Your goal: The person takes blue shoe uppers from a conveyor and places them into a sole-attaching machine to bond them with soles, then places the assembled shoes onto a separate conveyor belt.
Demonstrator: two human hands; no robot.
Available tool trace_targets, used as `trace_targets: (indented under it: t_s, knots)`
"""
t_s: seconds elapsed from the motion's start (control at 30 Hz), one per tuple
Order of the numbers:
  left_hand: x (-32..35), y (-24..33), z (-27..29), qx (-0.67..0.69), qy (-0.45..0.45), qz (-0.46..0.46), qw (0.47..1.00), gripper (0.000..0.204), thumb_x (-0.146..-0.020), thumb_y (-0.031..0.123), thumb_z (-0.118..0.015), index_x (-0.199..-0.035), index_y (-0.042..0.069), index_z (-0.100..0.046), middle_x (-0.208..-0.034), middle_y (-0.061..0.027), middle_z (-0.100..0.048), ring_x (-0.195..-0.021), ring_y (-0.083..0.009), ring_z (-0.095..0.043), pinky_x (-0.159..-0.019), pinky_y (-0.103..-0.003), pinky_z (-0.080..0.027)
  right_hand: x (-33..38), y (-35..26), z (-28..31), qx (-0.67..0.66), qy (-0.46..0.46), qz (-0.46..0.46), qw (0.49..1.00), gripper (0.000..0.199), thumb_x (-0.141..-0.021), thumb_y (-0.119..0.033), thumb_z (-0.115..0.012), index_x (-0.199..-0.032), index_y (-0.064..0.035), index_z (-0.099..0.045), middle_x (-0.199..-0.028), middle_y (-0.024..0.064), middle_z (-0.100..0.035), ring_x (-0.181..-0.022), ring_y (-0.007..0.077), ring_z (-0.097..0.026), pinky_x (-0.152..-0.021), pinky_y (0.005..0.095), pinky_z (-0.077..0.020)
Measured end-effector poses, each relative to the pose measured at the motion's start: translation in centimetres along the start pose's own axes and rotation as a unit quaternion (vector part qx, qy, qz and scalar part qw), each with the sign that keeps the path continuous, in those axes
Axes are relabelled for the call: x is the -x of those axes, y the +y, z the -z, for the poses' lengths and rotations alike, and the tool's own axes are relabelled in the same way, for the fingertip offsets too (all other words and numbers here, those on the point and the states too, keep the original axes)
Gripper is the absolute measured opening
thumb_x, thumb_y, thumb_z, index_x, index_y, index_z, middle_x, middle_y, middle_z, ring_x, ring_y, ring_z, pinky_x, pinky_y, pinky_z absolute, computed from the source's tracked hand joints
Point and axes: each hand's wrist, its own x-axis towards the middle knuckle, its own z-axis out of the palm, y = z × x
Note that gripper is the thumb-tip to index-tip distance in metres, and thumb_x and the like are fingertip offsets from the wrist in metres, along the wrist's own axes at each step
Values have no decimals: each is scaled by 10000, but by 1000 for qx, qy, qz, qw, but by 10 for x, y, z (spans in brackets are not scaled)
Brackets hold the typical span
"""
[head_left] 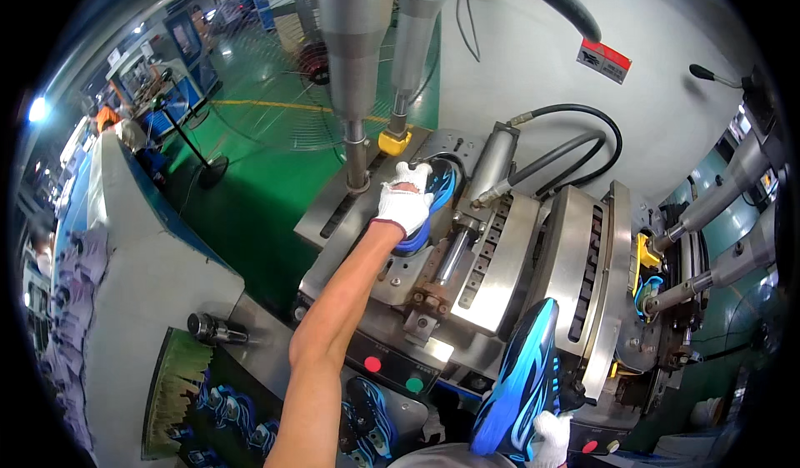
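at the far left of the frame a grey conveyor (150, 285) carries a stack of purple pieces (79, 301). in the lower left a dark tray (218, 401) holds blue and black shoes (367, 414) beside a green brush (171, 389). in the centre the left hand (404, 205), in a white glove, reaches up and its fingers are wrapped around a blue shoe (433, 205) seated in the metal press machine (467, 260), just below the yellow-tipped ram (395, 141). red and green buttons (392, 375) sit on the panel under it. at the lower right of centre the right hand (550, 439), also gloved, grips from below a second blue and black shoe (521, 380), held toe-up against the machine's front. another shoe (648, 289) sits clamped in the station at the right.
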Motion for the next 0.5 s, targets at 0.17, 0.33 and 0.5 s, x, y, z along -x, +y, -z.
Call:
trace_targets:
  t_s: [0.17, 0.33, 0.5]
  knots:
    - [121, 7, 130, 99, 133, -26, 986, 513, -859, 200, -778, -1332, 122, -595, -1242, -197, -552, -1146, -406, -596, -994, -482, -501, -62, 25, -53, 11, -1, 22, 1000, 421, -871, 38, -719, -1278, 26, -612, -1087, 106, -731, -929, 188, -724, -831, 333, -611]
    - [295, -44, 177, 100, 186, 32, 977, 559, -785, 59, -809, -1307, 69, -608, -1247, -180, -557, -1156, -374, -585, -997, -447, -506, -188, 24, -235, 14, -166, -83, 982, 189, -914, -86, -740, -1097, -55, -708, -955, 44, -744, -808, 191, -720, -667, 386, -631]
    - [479, -64, 157, 87, 84, 313, 942, 594, -761, 105, -831, -1317, 124, -622, -1296, -191, -555, -1184, -384, -603, -976, -481, -512, -413, 80, -256, 224, -18, 71, 972, 219, -794, -26, -769, -944, -90, -621, -839, 125, -674, -731, 298, -678, -553, 461, -548]
